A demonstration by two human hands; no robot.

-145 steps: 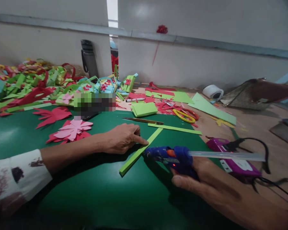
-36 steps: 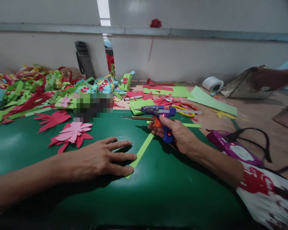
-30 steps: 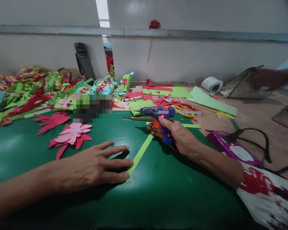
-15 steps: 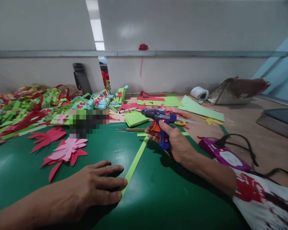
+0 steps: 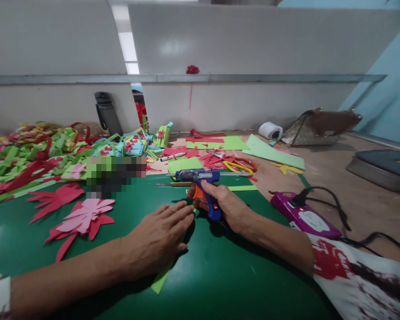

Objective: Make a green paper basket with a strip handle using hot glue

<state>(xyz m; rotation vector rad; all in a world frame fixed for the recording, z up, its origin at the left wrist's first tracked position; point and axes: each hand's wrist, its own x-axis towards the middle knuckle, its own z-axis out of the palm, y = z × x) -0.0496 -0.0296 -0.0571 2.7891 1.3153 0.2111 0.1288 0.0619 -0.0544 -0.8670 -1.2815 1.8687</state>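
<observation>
My right hand (image 5: 233, 206) grips a blue hot glue gun (image 5: 214, 175) by its handle, with the fingers round the orange trigger. The gun's nozzle points left, and a clear glue stick (image 5: 236, 174) juts from its back. My left hand (image 5: 163, 229) lies flat with fingers stretched out over a narrow light-green strip (image 5: 160, 281), covering most of it. The left fingertips are close to the right fingers. Another green strip (image 5: 244, 188) lies crosswise behind the right hand. A slim pencil-like tool (image 5: 174, 184) rests left of the gun's nozzle.
Red and pink cut-out flowers (image 5: 86, 216) lie on the green board (image 5: 253, 275). Behind are scissors (image 5: 237, 167), green sheets (image 5: 273, 152), a marker (image 5: 172, 156) and a heap of coloured pieces (image 5: 16, 160). A purple power strip (image 5: 303, 215) with a black cord lies right.
My left hand has slid forward and right along the strip, towards the right hand. The glue gun has come lower and left, its nozzle now nearer the board.
</observation>
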